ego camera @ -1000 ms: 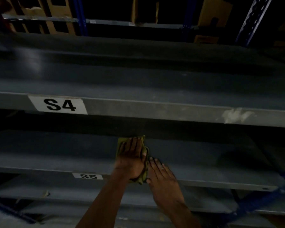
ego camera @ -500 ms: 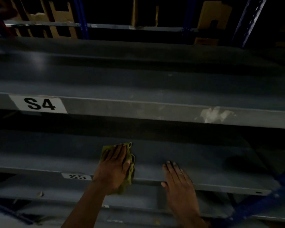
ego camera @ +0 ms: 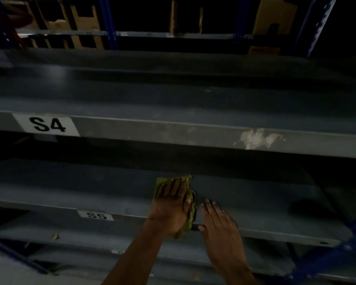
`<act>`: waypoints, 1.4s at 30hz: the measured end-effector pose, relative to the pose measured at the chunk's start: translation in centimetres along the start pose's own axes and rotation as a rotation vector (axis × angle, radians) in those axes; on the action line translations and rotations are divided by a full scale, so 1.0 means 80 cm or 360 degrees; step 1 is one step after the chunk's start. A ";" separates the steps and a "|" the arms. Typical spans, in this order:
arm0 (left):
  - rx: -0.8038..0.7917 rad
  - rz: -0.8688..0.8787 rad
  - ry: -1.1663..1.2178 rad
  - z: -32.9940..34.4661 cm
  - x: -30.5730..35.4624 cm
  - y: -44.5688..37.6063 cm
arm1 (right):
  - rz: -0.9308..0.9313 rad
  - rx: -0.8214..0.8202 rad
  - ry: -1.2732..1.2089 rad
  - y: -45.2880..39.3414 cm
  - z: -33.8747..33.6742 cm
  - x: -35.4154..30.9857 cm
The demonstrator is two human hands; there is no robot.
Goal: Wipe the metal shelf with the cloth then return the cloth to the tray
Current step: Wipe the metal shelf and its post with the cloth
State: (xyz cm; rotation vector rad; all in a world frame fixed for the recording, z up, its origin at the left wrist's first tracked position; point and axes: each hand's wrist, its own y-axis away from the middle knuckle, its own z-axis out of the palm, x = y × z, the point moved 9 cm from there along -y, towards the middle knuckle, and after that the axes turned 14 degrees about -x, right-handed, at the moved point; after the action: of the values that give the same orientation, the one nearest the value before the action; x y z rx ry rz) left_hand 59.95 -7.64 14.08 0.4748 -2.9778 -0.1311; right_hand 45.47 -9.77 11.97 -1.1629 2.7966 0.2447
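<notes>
A grey metal shelf (ego camera: 255, 204) labelled S5 runs across the lower half of the view. A yellow-green cloth (ego camera: 190, 204) lies on it near the front edge. My left hand (ego camera: 170, 206) presses flat on the cloth, fingers spread toward the back. My right hand (ego camera: 219, 225) rests flat on the shelf's front edge just right of the cloth, holding nothing. The tray is not in view.
Above is another grey shelf (ego camera: 173, 112) labelled S4, with a torn white patch (ego camera: 255, 138) on its front lip. Blue rack uprights (ego camera: 109, 21) and cardboard boxes (ego camera: 273, 15) stand at the back. A lower shelf level (ego camera: 70, 239) shows beneath.
My left hand slid the cloth left along the shelf and then back right, now close beside my right hand. My right hand stayed flat on the front edge.
</notes>
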 end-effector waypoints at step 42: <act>-0.0036 0.0352 0.0001 -0.002 0.047 0.031 | 0.0231 -0.0008 0.0029 0.009 -0.022 0.045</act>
State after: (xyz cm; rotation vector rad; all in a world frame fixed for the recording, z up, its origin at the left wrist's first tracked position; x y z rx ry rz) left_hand 55.70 -6.50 14.87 0.1409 -2.9985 -0.1424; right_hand 42.34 -12.10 13.20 -0.9689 2.9009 0.2542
